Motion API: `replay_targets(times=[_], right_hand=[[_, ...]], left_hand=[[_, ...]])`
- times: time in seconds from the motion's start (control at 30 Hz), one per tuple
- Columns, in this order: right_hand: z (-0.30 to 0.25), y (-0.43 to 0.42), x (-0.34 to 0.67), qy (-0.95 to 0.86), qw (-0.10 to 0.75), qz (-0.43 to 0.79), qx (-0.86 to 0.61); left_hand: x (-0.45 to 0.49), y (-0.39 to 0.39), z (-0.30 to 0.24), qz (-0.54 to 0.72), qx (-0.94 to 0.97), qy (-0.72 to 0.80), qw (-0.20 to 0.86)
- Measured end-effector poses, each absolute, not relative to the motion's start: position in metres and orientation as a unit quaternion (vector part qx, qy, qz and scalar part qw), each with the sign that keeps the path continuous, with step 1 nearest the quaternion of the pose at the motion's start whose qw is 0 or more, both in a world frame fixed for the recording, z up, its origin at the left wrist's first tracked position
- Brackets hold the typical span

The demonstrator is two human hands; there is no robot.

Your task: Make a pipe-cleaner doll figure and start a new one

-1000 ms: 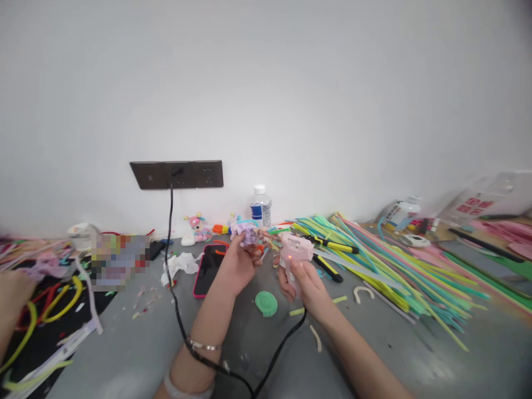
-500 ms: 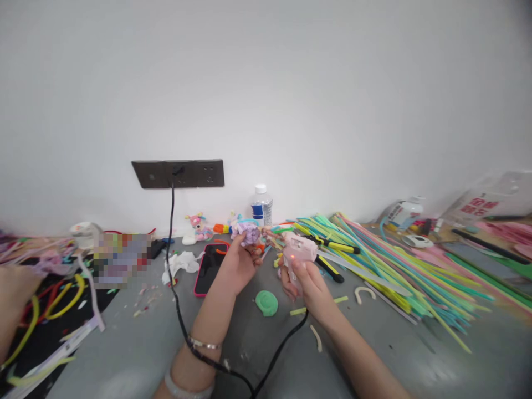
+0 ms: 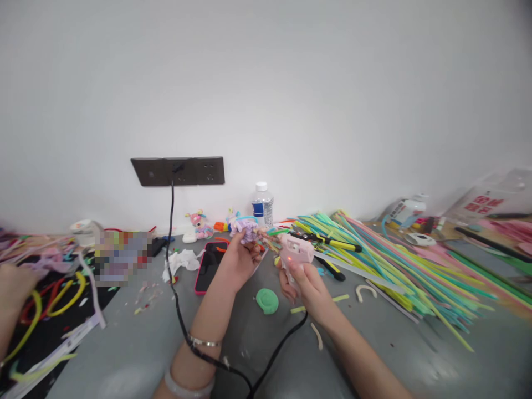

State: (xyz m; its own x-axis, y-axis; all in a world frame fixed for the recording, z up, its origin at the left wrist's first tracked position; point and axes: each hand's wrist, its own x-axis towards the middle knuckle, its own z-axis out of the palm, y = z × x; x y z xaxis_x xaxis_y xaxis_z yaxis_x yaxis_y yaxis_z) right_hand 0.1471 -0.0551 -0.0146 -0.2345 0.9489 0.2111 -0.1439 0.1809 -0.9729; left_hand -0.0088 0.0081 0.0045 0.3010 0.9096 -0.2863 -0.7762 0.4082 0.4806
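Pale wall (image 3: 266, 100) rises behind a gray bench (image 3: 124, 354) strewn with craft scraps. Fingers of the left hand (image 3: 240, 265) are closed on a fuzzy lavender piece (image 3: 248, 229), held up just in front of a clear bottle (image 3: 269, 206) with a white cap; its exact form is hard to make out, since the fingers cover part of it and the background is busy. Fingers of the right hand (image 3: 311, 285) are wrapped around the grip of a pink glue gun (image 3: 298, 250), a small orange light glowing on its side and its nozzle end toward the lavender piece. From the gun's base a black cord (image 3: 277, 350) loops down, passes over the left forearm and climbs to a dark wall socket (image 3: 210, 170). Below and between the hands lies a round green piece (image 3: 267, 301). Beside the left forearm sit a phone (image 3: 205, 277) with a pink edge and crumpled white tissue (image 3: 185, 261), with a small pink figure (image 3: 198, 226) behind. Right of the gun are yellow-and-black handled pliers (image 3: 344, 245) and a broad spread of colored stems (image 3: 399, 271). At far left, another person's hand (image 3: 15, 285) is near yellow loops (image 3: 75, 299).
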Motion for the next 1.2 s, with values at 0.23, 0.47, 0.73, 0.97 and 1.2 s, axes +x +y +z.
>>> replay_targets(times=[0.23,0.47,0.73,0.97,1.2], right_hand=[[-0.0213,-0.0535,0.1529,-0.592,0.497,0.524,-0.357],[-0.0170,-0.0509,0.1517,-0.558,0.550,0.517,-0.344],[-0.0157,-0.0517,0.1512,-0.580,0.543,0.512,-0.327],[-0.0119,-0.0516,0.1487,-0.571,0.545,0.513,-0.336],[-0.0178,-0.0531,0.1504,-0.574,0.530,0.514,-0.354]], left_hand=[[-0.0102,0.0092,0.0015,0.536,0.131,0.269,0.789],[-0.0113,0.0064,0.0049,0.542,0.151,0.274,0.780],[-0.0125,0.0064,0.0032,0.539,0.164,0.279,0.778],[-0.0124,0.0053,0.0041,0.544,0.180,0.287,0.768],[-0.0147,0.0074,0.0042,0.552,0.173,0.276,0.768]])
